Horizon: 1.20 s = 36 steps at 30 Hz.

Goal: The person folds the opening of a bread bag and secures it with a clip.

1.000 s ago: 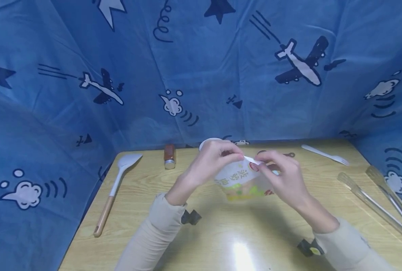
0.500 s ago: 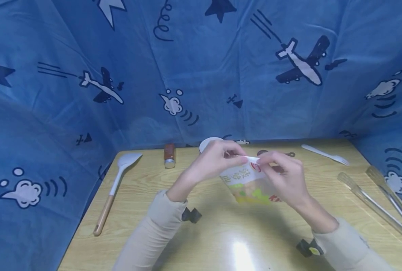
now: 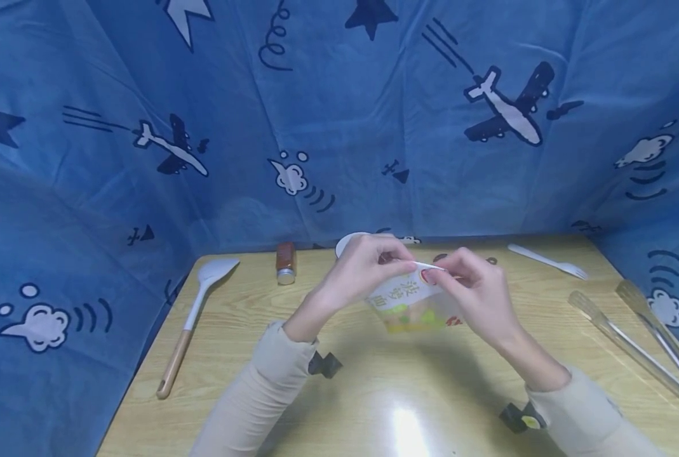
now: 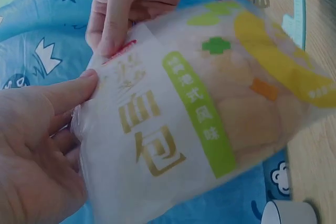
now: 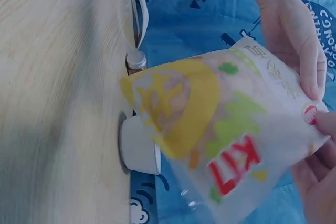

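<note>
Snack bag (image 3: 412, 306) held up above the wooden table (image 3: 373, 393), mid-frame, pinched at its top edge by both hands. Left to right: white spatula (image 3: 193, 317) with wood handle lying flat at left edge; spice jar (image 3: 286, 263) at the back; left hand (image 3: 357, 270), thumb and fingers pinching the bag's top-left corner; white cup (image 3: 347, 242) behind that hand; right hand (image 3: 475, 293), fingertips pinching the top-right corner; white fork (image 3: 547, 261) far right back; clear tongs (image 3: 636, 343) along the right edge.
</note>
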Tool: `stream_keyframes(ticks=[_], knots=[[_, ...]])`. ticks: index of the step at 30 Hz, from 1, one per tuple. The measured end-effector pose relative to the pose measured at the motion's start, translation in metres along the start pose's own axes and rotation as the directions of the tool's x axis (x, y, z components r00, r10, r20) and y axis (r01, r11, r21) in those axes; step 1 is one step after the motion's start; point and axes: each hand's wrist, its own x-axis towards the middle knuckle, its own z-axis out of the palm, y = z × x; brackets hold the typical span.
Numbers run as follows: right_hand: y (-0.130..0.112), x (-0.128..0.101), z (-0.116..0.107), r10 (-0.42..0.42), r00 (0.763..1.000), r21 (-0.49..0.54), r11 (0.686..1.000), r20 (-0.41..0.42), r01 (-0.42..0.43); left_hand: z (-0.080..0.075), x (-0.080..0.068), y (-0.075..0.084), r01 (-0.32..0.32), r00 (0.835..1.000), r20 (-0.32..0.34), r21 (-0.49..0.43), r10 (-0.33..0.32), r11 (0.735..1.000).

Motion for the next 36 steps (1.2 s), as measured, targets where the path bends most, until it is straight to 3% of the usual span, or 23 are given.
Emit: stream_keyframes(ticks=[4, 8, 16, 22, 25, 29, 32, 36], knots=[[0.005, 0.001, 0.001, -0.049, 0.998, 0.061, 0.997, -0.026, 0.050, 0.000, 0.000, -0.002, -0.017, 1.000, -0.006, -0.006, 0.017, 1.000], [0.006, 0.001, 0.000, -0.011, 0.999, 0.141, 0.990, -0.034, 0.016, 0.001, 0.000, -0.004, -0.035, 0.999, -0.035, -0.059, 0.033, 0.998], [0.007, 0.001, -0.003, 0.026, 0.999, 0.148, 0.989, -0.044, -0.019, 0.005, -0.001, -0.007, 0.049, 0.990, -0.117, -0.242, -0.079, 0.969], [0.011, 0.000, -0.004, -0.007, 0.999, 0.194, 0.981, -0.049, 0.016, 0.006, 0.000, -0.010, 0.064, 0.989, -0.115, -0.266, -0.098, 0.962], [0.012, -0.001, -0.004, 0.006, 0.999, 0.195, 0.981, -0.045, 0.003, 0.006, 0.001, -0.011, 0.029, 0.989, -0.133, -0.242, -0.063, 0.970], [0.009, -0.001, -0.005, 0.079, 0.996, 0.131, 0.989, -0.038, -0.073, 0.006, 0.001, -0.014, -0.067, 0.986, -0.166, -0.189, 0.036, 0.980], [0.006, -0.002, -0.006, 0.121, 0.992, 0.115, 0.986, -0.028, -0.117, 0.007, 0.001, -0.016, -0.148, 0.976, -0.185, -0.156, 0.118, 0.977], [0.005, -0.003, -0.006, 0.094, 0.995, 0.110, 0.990, -0.018, -0.092, 0.008, 0.002, -0.017, -0.249, 0.954, -0.190, -0.082, 0.230, 0.965]])
